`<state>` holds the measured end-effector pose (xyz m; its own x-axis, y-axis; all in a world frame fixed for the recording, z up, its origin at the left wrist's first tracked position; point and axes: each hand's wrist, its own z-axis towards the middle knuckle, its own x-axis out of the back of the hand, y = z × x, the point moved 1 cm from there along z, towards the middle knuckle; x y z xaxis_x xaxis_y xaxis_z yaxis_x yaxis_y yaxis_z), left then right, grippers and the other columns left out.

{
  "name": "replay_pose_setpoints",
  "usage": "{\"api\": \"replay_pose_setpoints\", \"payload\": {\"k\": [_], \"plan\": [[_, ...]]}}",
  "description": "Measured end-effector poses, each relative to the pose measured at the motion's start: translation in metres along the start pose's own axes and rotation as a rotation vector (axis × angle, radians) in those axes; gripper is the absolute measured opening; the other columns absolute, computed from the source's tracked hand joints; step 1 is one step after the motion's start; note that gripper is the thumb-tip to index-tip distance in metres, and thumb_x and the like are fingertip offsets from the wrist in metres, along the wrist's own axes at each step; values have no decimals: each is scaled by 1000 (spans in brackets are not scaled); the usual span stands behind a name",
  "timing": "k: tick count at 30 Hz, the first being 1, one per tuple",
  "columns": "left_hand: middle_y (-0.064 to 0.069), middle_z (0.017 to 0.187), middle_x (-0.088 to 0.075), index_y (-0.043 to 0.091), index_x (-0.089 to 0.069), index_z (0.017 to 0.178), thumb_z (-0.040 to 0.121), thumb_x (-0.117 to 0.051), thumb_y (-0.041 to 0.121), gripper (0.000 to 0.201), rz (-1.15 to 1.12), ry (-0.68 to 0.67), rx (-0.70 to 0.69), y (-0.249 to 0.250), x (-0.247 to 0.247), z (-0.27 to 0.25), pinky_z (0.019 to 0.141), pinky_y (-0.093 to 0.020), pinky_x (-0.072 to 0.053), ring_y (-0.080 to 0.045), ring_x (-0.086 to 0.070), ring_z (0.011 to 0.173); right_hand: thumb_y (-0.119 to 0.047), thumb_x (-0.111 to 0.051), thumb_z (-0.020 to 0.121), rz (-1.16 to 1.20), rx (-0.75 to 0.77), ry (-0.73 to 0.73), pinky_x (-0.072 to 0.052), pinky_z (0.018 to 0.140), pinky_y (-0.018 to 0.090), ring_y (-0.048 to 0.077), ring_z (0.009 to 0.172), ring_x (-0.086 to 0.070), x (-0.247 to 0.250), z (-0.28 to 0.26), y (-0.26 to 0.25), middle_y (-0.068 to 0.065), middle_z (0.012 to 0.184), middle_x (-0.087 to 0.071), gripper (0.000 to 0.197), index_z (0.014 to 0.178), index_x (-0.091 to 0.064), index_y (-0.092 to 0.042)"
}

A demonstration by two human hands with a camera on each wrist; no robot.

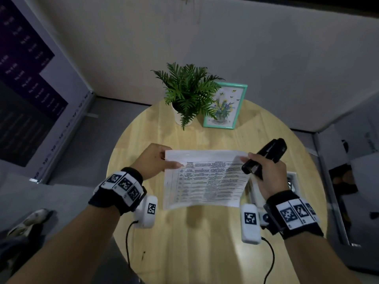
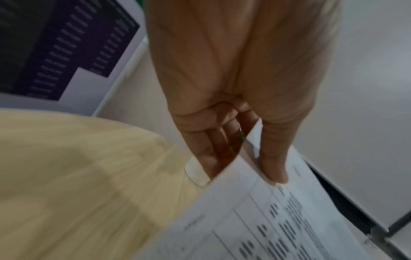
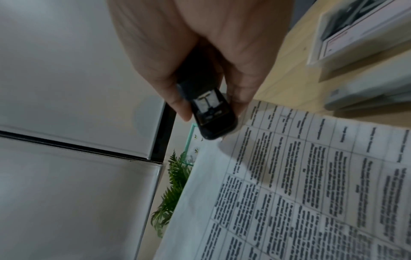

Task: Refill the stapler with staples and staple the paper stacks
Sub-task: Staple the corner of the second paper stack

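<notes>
A printed paper stack (image 1: 205,179) with tables of text is held up above the round wooden table (image 1: 205,242). My left hand (image 1: 158,160) pinches its upper left corner, thumb on top (image 2: 274,158) and fingers beneath. My right hand (image 1: 266,171) grips a black stapler (image 1: 264,158), whose front end (image 3: 213,117) sits at the paper's upper right corner (image 3: 222,142). Whether the corner lies between the stapler's jaws cannot be told.
A potted green plant (image 1: 186,95) and a teal picture frame (image 1: 225,107) stand at the table's far side. A white box (image 1: 291,181) lies on the table under my right hand, also in the right wrist view (image 3: 355,35). A shoe (image 1: 30,220) is on the floor left.
</notes>
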<state>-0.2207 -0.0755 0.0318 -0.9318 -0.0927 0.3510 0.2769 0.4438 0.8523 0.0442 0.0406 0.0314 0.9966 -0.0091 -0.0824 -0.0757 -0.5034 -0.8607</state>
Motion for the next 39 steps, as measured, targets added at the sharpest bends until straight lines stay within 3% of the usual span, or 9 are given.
{"api": "replay_pose_setpoints", "payload": {"k": [2,6,9,14,19,22,26,32,39], "plan": [[-3,84,-75,5,-73,92,81,-73,10,12,-94,48,-2,-3,-10,-1,66,-25,-54,-14,-70,76,-6,-72,79,4,-7,48,-54,92,49,31,82,-71,3,1,5,10,74,-74,13,82,-60,-6],[5,82,-73,15,-69,86,88,-65,14,4,-90,90,-42,4,-27,-2,63,-13,-51,-5,-68,70,-27,-73,80,4,80,141,-53,94,52,32,94,-70,1,-1,5,12,92,-72,16,84,-64,-15],[9,76,-70,21,-63,77,90,-62,13,15,-70,83,-68,9,-32,-3,62,-11,-48,-2,-66,66,-27,-71,82,7,187,158,-55,91,50,29,93,-69,-7,-7,-7,11,96,-71,9,86,-65,-21],[12,78,-73,14,-67,93,92,-59,11,8,-62,49,-106,18,-37,-10,59,-5,-46,5,-67,68,-13,-73,81,-30,408,70,-55,51,30,10,61,-67,-28,-15,-36,9,84,-69,16,92,-62,-10],[9,86,-76,9,-68,104,92,-58,7,16,-143,28,-115,26,-45,-17,63,-10,-52,-2,-72,77,-38,-76,65,-108,419,-65,-58,82,52,34,88,-71,-54,-20,-38,20,92,-73,28,80,-63,-19],[9,92,-76,6,-68,106,91,-59,7,18,-158,22,-126,29,-48,-18,66,-13,-55,-7,-73,80,-49,-71,66,-219,436,-105,-58,81,53,33,84,-71,-60,-23,-33,18,87,-73,44,86,-65,-9],[4,94,-76,3,-68,108,91,-59,5,19,-197,31,-150,34,-50,-19,68,-16,-56,-9,-73,80,-52,-67,68,-312,450,-123,-58,76,53,31,78,-72,-60,-22,-29,14,79,-72,33,76,-60,-20],[3,97,-77,5,-68,107,91,-60,6,19,-225,21,-181,39,-56,-20,72,-15,-55,-10,-73,86,-57,-61,73,-385,523,-86,-57,71,50,33,69,-68,-64,-20,-31,15,71,-69,43,73,-57,-15],[2,95,-77,3,-68,109,91,-60,6,20,-269,1,-190,44,-64,-19,71,-17,-55,-11,-73,85,-57,-56,80,-365,622,4,-56,59,44,32,58,-65,-67,-19,-36,9,59,-61,37,60,-45,-28]]}}
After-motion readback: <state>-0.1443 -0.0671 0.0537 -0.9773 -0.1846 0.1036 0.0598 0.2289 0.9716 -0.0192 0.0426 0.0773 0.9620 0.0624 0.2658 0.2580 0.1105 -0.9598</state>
